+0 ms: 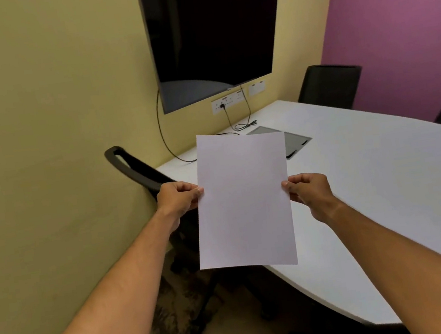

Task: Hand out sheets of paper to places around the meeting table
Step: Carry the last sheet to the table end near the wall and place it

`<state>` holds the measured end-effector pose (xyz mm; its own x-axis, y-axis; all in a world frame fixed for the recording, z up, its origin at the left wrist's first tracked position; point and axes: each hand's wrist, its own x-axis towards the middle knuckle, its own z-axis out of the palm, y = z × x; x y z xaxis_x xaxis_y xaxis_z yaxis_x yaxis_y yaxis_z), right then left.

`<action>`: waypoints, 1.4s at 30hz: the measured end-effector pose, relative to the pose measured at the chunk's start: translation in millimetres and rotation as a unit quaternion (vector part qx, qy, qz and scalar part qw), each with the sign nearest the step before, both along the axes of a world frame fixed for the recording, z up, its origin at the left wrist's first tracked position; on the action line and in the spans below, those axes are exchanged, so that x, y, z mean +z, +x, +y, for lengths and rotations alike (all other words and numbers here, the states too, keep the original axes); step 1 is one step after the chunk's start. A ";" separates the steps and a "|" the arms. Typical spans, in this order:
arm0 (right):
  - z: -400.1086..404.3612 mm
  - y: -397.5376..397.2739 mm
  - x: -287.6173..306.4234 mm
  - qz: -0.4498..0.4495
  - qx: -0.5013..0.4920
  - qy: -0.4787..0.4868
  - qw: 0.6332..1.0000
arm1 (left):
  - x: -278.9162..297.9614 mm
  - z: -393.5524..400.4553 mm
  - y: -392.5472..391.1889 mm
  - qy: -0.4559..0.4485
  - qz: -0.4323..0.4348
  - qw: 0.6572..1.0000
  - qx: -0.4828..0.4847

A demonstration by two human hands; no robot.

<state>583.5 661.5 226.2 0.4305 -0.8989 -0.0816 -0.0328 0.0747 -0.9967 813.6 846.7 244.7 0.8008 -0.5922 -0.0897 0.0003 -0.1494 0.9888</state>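
Observation:
I hold white paper point(244, 200) upright in front of me, above the near left edge of the white meeting table point(384, 172). Whether it is one sheet or a thin stack I cannot tell. My left hand point(178, 199) pinches its left edge and my right hand point(308, 192) pinches its right edge, both about halfway up. The sheet's lower part hangs over the gap between the table and a black chair point(134, 167) on the left.
A dark screen point(212, 35) hangs on the yellow wall, with sockets and cables point(239, 124) below it. A grey cable hatch point(295, 140) is set in the table behind the paper. Another black chair point(330, 86) stands at the far side by the purple wall.

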 end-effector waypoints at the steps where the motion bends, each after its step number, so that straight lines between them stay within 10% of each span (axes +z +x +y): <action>1: -12.1 5.1 -0.1 0.000 -0.006 -0.003 1.000 | 0.7 -14.8 7.2 -0.001 0.000 1.000 -0.007; 23: -235.0 138.9 -6.2 -0.012 -0.074 0.023 0.997 | -6.7 -288.2 179.6 0.038 0.025 0.994 -0.097; 42: -287.3 297.1 -154.7 0.021 -0.165 0.233 0.958 | -125.4 -424.1 354.6 0.207 -0.008 0.964 -0.163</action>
<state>880.6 374.1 71.5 0.1159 -0.8478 -0.5175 0.0306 0.5238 -0.8513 1168.2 422.6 119.3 0.5810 -0.7290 -0.3621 -0.1290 -0.5217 0.8433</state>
